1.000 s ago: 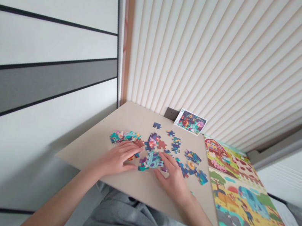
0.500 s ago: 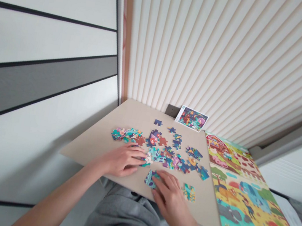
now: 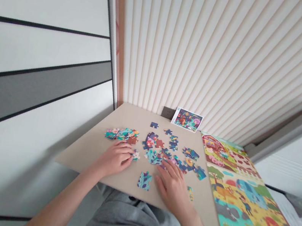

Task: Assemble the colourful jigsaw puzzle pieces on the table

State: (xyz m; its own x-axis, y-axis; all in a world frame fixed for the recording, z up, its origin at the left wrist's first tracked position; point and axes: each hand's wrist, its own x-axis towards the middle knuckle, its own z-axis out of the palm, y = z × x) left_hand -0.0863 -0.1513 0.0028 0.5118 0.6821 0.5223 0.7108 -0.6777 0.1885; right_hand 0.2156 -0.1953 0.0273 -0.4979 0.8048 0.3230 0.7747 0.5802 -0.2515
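My left hand has its fingertips curled on a small white-and-teal puzzle piece, drawn a little away from the other pieces. Behind that hand lies a heap of loose puzzle pieces. My right hand is stretched out flat, thumb apart, its fingertips resting over the near edge of a joined row of puzzle pieces and hiding some of it. Between the hands, near the front edge, a teal leaf-patterned puzzle piece lies alone. A yellow-and-teal piece is partly covered by my right hand.
A picture card leans on the ribbed wall beside a socket. More puzzle pieces lie across the table. At right are a farm puzzle and an animal puzzle. A white panelled surface stands left.
My left hand has shifted left with the white-and-teal piece, away from the joined row. My right hand has left the leaf-patterned piece and moved forward onto the row. The view has shifted slightly.
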